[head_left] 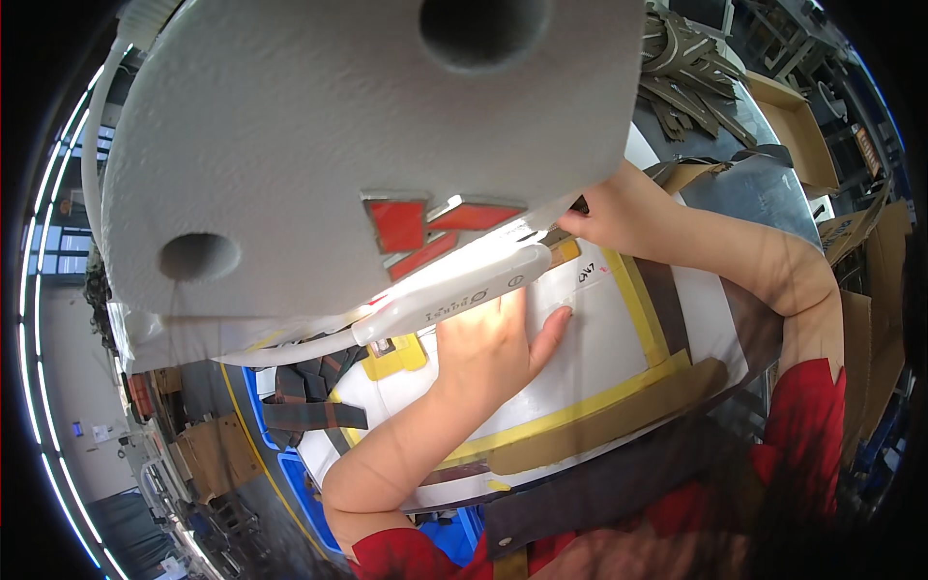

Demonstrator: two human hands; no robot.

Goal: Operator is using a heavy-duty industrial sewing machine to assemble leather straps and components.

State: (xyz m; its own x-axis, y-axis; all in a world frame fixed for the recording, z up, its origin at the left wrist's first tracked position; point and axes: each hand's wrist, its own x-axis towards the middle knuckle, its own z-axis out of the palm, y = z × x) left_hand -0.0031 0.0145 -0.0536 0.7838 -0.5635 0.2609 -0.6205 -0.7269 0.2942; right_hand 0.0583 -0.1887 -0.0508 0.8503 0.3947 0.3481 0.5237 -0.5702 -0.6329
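Observation:
My left hand [488,343] lies palm down on the white work surface [541,372], its thumb stretched out to the right. The tips of its other fingers pass out of sight under a lit white lamp [454,300]. My right hand [614,215] reaches in from the right to the edge of a large pale grey machine head [319,126], which looks like a sewing machine. Its thumb side shows beside a small dark part, but the machine covers most of its fingers. Whether it holds anything is hidden.
Yellow tape [633,309] and a brown strip [609,416] border the work surface. Dark fabric strips [314,411] hang at the left above blue bins [304,493]. Grey-brown cut pieces [691,77] lie piled at the far right, near an open cardboard box [793,130].

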